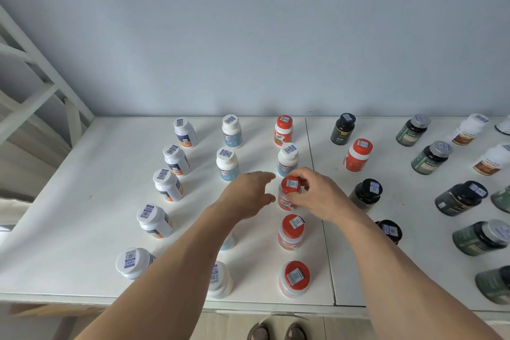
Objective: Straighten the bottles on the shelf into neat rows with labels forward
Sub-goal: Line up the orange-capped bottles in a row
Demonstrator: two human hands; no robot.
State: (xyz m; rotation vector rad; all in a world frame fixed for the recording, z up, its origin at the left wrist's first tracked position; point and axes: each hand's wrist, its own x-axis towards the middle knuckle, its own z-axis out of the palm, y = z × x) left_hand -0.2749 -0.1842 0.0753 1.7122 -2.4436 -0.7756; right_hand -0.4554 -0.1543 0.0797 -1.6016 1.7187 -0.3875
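Note:
A red-capped bottle (287,196) stands upright in the middle column of the white shelf (96,201). My right hand (317,193) holds it, fingers curled round its cap and shoulder. My left hand (248,196) hovers just left of it, fingers relaxed and spread, holding nothing. More red-capped bottles stand nearer in the same column (291,233) (294,279). Farther back in that column stand a white-capped bottle (287,159) and another red one (283,130). My left forearm hides parts of two white bottles (220,281).
A column of white bottles with orange bands (168,185) runs down the left. Two white bottles with blue labels (226,164) stand behind my left hand. Dark and green bottles (461,199) crowd the right section, some tilted. A seam (321,201) splits the shelf.

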